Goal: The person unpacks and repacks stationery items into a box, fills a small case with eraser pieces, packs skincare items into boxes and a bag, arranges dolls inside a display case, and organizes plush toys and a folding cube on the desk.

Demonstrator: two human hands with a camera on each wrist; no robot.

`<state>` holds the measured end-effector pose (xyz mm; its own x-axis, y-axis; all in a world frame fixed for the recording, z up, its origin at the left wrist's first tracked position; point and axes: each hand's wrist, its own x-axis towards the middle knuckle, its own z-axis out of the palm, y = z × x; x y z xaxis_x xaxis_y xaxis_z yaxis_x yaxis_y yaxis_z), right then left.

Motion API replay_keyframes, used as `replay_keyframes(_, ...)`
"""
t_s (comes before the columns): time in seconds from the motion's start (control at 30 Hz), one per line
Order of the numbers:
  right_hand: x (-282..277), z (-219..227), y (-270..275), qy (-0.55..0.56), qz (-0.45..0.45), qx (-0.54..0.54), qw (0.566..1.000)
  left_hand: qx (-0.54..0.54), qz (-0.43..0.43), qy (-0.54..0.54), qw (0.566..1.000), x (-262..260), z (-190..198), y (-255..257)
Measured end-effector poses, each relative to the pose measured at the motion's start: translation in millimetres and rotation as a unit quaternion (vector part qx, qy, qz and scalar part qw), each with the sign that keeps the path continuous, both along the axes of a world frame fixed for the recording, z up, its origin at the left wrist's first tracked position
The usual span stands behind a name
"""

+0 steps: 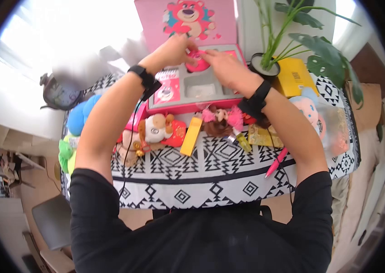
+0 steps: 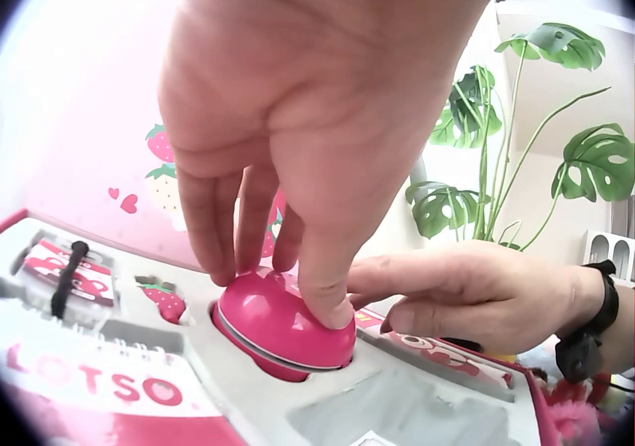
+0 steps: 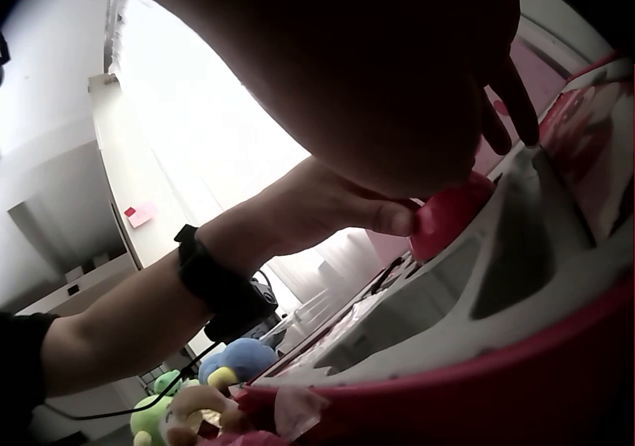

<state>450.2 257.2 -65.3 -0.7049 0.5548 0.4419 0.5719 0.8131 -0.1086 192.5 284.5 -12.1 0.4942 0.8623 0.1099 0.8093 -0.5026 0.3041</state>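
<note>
In the head view a pink gift box [image 1: 170,109] stands open on the table, a bear printed on its raised lid [image 1: 190,20]. A round, glossy pink case [image 2: 283,317] with a silver seam sits in a round hollow of the grey tray [image 2: 193,332]. My left hand [image 1: 176,50] grips this case from above, thumb on the near side and fingers on the far side. My right hand [image 1: 226,68] reaches in from the right, its extended fingers right at the case's edge. Around it lie a LOTSO notebook [image 2: 109,396] and a small strawberry-shaped piece [image 2: 164,302].
Along the box's front lie plush toys [image 1: 156,127], a yellow box [image 1: 191,136], a pink-haired doll [image 1: 220,119] and a pink pen [image 1: 276,163]. A potted plant [image 1: 265,66] and a larger yellow box [image 1: 295,75] stand at the right, a clock [image 1: 60,95] at the left.
</note>
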Motion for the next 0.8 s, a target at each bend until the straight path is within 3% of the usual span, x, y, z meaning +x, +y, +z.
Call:
replay_keyframes(0.13, 1, -8, 2, -0.008, -0.001, -0.008, 1.000, 0.028, -0.016, 0.035, 0.999, 4, -12, -1)
replay_keyframes(0.17, -4, 16, -11, -0.095, -0.051, -0.100, 0.989, 0.021, -0.013, 0.043, 0.999, 7, -14, -4)
replay_keyframes(0.4, 3, 11, -14, -0.139, -0.044, -0.078, 0.986, 0.019, 0.004, 0.101, 0.995, 1, 3, -27)
replay_keyframes(0.47, 14, 1, -25, -0.053, 0.004, 0.055, 0.997, 0.041, 0.016, 0.122, 0.991, -9, 15, -49)
replay_keyframes(0.53, 22, 24, -59, -0.055, 0.014, 0.017, 0.998, 0.045, -0.006, 0.143, 0.989, -29, 32, -79)
replay_keyframes(0.6, 35, 34, -96, -0.037, 0.020, 0.028, 0.999, 0.029, 0.030, 0.171, 0.984, -47, 48, -114)
replay_keyframes(0.8, 66, 48, -191, -0.029, 0.021, -0.046, 0.998, -0.123, -0.008, 0.240, 0.963, -110, 57, -199)
